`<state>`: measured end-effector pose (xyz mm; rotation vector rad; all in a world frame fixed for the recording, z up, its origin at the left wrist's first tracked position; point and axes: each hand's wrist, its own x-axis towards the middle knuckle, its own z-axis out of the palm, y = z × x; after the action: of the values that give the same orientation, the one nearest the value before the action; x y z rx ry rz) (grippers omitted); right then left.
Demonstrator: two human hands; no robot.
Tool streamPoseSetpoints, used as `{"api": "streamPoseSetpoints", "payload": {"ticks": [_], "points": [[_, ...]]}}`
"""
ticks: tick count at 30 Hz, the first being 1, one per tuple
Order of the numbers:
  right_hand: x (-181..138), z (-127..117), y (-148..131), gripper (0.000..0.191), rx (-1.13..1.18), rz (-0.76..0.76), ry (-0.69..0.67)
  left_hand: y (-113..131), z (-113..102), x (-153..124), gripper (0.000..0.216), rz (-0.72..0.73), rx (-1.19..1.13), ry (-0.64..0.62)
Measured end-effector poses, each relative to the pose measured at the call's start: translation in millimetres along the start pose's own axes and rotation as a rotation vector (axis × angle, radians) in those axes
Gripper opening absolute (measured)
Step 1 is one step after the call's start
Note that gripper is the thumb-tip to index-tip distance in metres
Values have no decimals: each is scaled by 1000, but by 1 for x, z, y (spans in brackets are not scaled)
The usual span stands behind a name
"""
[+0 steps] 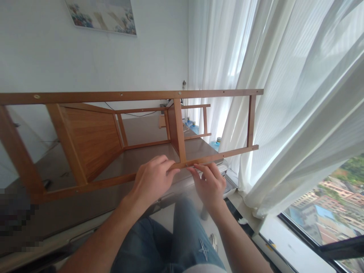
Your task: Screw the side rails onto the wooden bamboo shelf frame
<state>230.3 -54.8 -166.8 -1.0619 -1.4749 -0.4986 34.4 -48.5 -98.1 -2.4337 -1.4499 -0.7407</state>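
A wooden shelf rack (178,125) lies on its side, its long rails running left to right and its shelf boards standing upright. My left hand (155,176) is closed on the near lower rail, thumb and fingers around it just left of a shelf joint. Just right of that joint, my right hand (209,184) is closed in a pinch at the same rail. Something thin and small seems to be at its fingertips, too small to name. Screw heads and holes dot the far rail (150,95).
Under the rack is a brown glossy table (148,155). Blue-tinted bottles (216,144) stand beyond its right end. White curtains (244,94) hang at the right, beside a window (327,204). A framed picture (102,17) hangs on the wall.
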Motion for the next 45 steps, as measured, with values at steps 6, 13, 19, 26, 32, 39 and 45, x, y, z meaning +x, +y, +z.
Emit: {"api": "streamPoseSetpoints", "payload": {"ticks": [6, 13, 19, 26, 32, 39, 45], "points": [[-1, 0, 0, 15, 13, 10, -11, 0, 1, -1, 20, 0, -9, -21], [-2, -1, 0, 14, 2, -3, -8, 0, 0, -1, 20, 1, -18, -15], [-2, -1, -1, 13, -1, 0, -4, 0, 0, -1, 20, 0, -11, -12], [-3, -1, -2, 12, -4, 2, -6, 0, 0, -1, 20, -7, -12, -15], [-3, -1, -3, 12, -3, 19, 2, 1, 0, -1, 20, -10, -25, -27], [-3, -3, -3, 12, -16, 6, -19, 0, 0, -3, 18, -8, -31, -35], [-5, 0, -4, 11, -1, 18, -3, 0, 1, -2, 18, -4, -20, -17]]}}
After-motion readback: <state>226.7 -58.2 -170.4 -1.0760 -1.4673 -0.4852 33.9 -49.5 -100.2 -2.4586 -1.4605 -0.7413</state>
